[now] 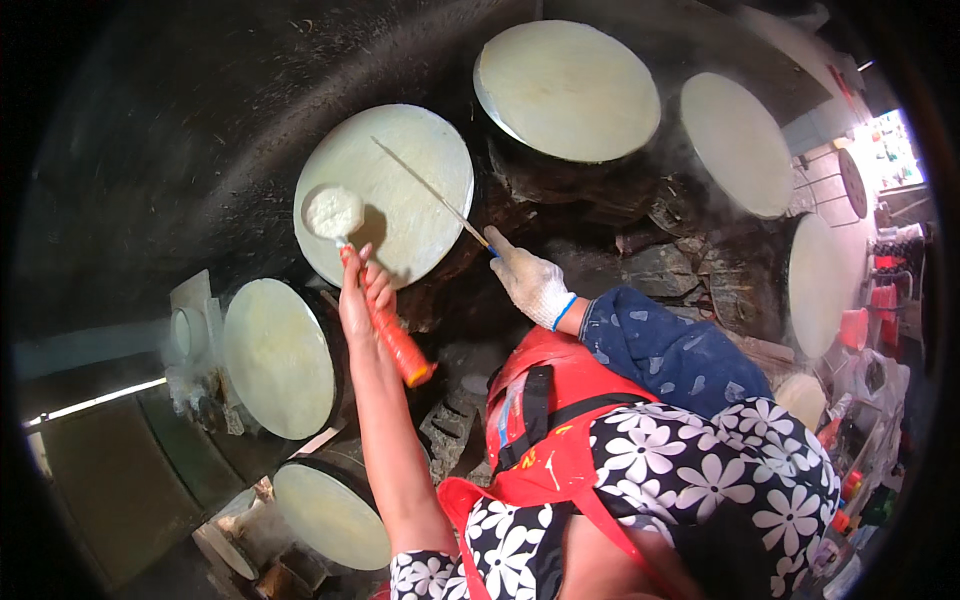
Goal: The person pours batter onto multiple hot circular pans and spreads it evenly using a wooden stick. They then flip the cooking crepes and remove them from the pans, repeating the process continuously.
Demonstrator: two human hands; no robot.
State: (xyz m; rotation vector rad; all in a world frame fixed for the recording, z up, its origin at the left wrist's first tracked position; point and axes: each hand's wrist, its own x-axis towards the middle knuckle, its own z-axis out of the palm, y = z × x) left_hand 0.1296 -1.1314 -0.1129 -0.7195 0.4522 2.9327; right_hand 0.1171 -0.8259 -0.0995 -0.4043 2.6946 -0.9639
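My bare left hand (362,290) is closed around the orange-red handle of a ladle (398,345). White batter (334,212) fills the ladle's round bowl, which is over the left part of a round griddle (420,215) covered in a pale layer. My right hand (532,280), in a white knitted glove, grips a long thin stick (425,185) at its blue end, with the forefinger stretched along it. The stick reaches across the same griddle to its upper middle. Whether it touches the pale layer I cannot tell.
More round griddles with pale tops curve around me: one farther back (568,90), two on the right (735,145) (815,285), two on the left (280,358) (332,515). Dark rubble (670,270) lies between them. A sooty wall (170,150) rises behind; steam hangs at both sides.
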